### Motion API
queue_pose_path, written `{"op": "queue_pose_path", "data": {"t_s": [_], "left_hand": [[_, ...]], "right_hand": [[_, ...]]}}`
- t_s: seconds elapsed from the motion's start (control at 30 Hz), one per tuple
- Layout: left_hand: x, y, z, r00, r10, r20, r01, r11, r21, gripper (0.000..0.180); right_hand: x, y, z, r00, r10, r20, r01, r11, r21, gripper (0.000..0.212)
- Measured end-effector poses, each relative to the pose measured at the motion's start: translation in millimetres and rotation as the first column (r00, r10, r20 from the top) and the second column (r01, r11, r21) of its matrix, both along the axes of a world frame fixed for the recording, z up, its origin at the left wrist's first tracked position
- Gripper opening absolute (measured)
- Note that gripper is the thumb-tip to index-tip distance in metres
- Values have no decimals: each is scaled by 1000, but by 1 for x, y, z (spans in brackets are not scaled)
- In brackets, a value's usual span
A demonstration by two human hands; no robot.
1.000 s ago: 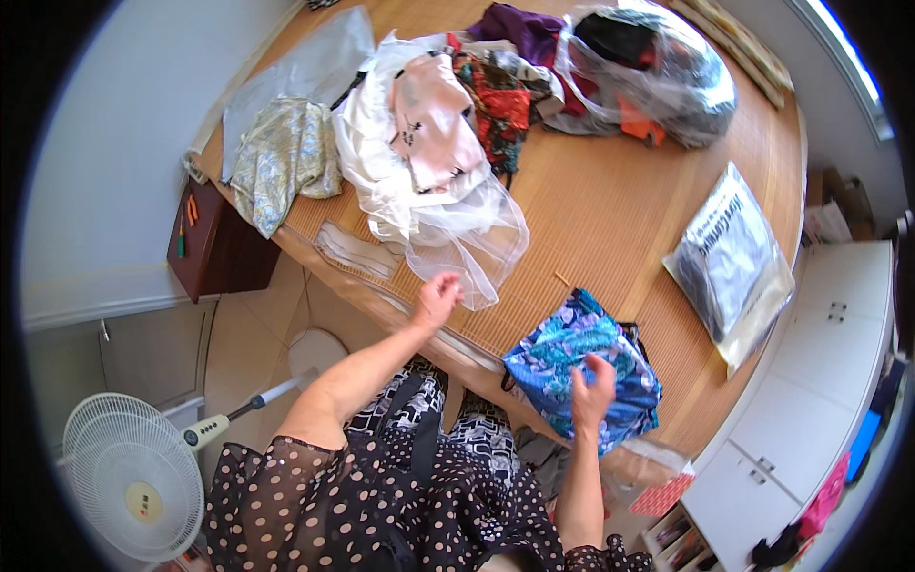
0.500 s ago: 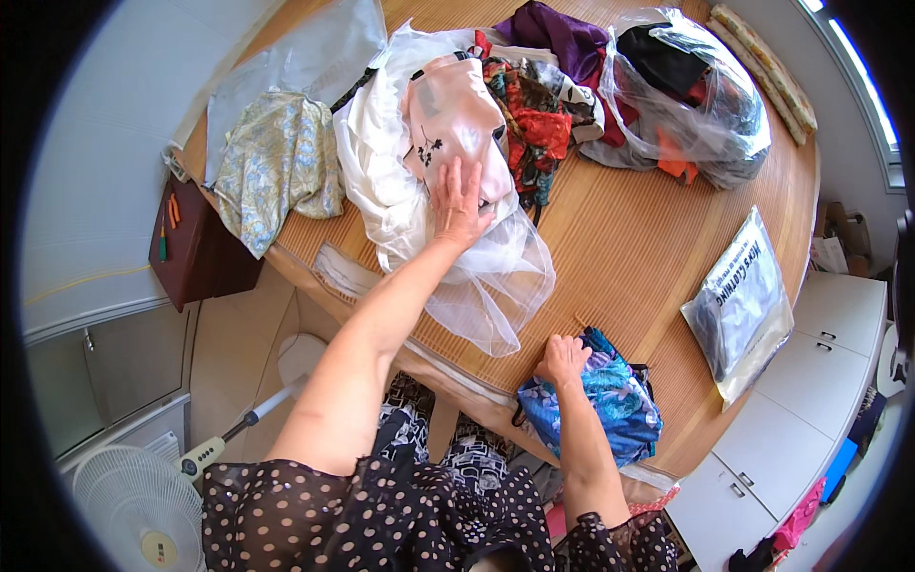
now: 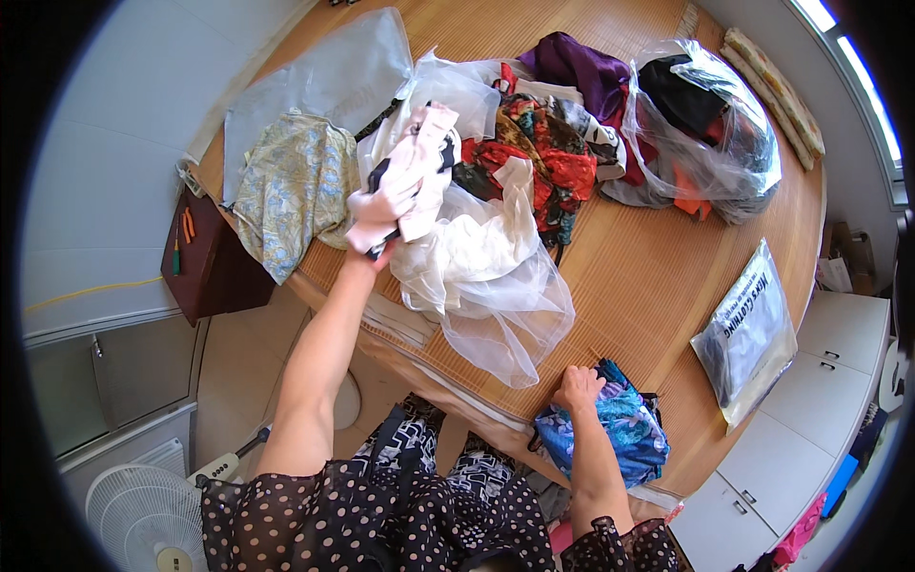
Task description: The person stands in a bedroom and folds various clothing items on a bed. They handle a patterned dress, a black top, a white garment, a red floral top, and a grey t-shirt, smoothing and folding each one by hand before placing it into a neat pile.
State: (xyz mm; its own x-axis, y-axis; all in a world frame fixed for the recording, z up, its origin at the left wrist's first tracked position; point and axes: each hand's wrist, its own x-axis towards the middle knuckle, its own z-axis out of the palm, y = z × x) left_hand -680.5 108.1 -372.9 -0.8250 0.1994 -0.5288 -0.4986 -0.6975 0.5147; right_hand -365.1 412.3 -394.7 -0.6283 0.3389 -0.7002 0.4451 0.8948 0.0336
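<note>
My left hand [image 3: 381, 255] grips a bunched pale pink satin garment with black trim [image 3: 419, 176], raised above the pile; the cloth covers most of the fingers. Under and beside it spreads a white sheer garment [image 3: 477, 257]. At the near edge of the bed, my right hand [image 3: 579, 389] is closed on the top of a blue floral garment [image 3: 615, 434], folded into a bundle; its fingertips are tucked out of sight. Red and black patterned cloth [image 3: 548, 157] lies just right of the white one.
A pale blue-and-yellow patterned cloth [image 3: 295, 186] and a clear plastic sheet [image 3: 315, 86] lie at left. Far right are a stuffed clear bag [image 3: 753, 157], purple cloth [image 3: 581, 71] and a packaged garment [image 3: 748, 329]. A fan [image 3: 148, 520] stands lower left, beyond the bed edge.
My left hand, which lay flat on the spread pink garment, has gathered it up and moved left with it, uncovering the white cloth. The right hand stays on the blue garment.
</note>
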Motion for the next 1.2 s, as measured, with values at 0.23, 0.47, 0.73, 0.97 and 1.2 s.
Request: {"op": "queue_pose_path", "data": {"t_s": [0.23, 0.47, 0.73, 0.97, 1.2], "left_hand": [[-19, -141, 62, 853, -15, -522, 16, 1000, -2, 31], [-28, -192, 52, 961, 258, 102, -126, 732, -669, 34], [41, -3, -17, 897, -331, -294, -68, 554, -830, 74], [33, 9, 3, 995, -91, 31, 96, 896, -434, 36], [140, -66, -3, 954, -80, 289, 146, 966, -214, 48]], "right_hand": [[1, -2, -1, 999, 15, 33, -16, 999, 36, 34], [-2, -3, -8, 995, 44, 85, -49, 998, 50, 50], [0, -1, -5, 998, 54, 29, -55, 997, 45, 46], [-2, -3, 3, 999, 25, -32, -24, 999, 27, 20], [-10, -3, 6, 995, 23, 101, -25, 1000, 17, 26]]}}
